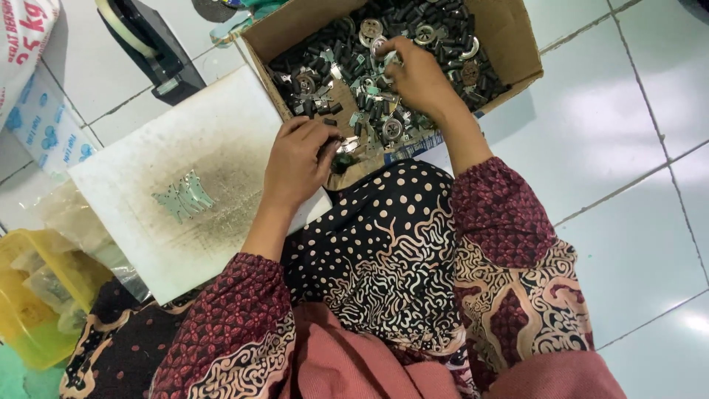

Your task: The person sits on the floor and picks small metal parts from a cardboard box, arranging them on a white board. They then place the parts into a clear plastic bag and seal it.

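The right hand (417,74) reaches forward into the cardboard box (517,44), fingers curled into the small metal parts (369,89), while the nearer left hand (299,159) pinches a dark piece (341,161) at the box's near edge.

A white board (148,185), stained with dark smudges, lay on the pale tiled floor (628,148), and a small row of greenish metal pieces (185,198) sat near its middle. A yellow plastic tub (22,325) holding clear bags stood at the lower left, just beside the board's corner. A black tape dispenser (151,44) rested beyond the board's far edge. A white printed sack (22,37) filled the upper left corner, with a blue-patterned plastic bag (44,133) beneath it.
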